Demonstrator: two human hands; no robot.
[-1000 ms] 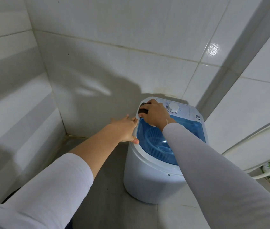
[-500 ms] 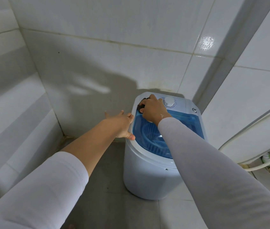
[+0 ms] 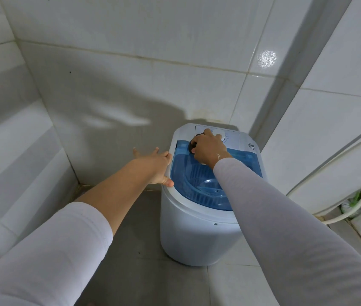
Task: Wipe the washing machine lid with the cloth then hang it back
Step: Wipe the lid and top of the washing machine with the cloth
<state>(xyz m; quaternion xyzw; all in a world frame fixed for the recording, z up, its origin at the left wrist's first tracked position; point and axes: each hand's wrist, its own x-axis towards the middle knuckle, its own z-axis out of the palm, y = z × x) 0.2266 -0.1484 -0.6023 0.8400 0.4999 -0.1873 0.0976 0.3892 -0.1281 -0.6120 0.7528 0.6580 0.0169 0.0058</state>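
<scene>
Fingers of my right hand (image 3: 208, 149) are curled down tight over a small dark wad of cloth (image 3: 192, 145), pressing it onto the far left corner of the translucent blue plastic lid (image 3: 188, 175), just beside the white control panel (image 3: 232, 138). Little of the cloth shows past my knuckles. It looks soft and light, so I judge it will bunch and slip unless I keep my palm flat on it. My left hand (image 3: 155, 165) has its fingers spread, thumb resting on the white rim of the small round washing machine (image 3: 197, 237) to steady it. That lid seems thin, smooth and probably slick, so I would press lightly. For hanging, an edge of the cloth is best to pinch.
</scene>
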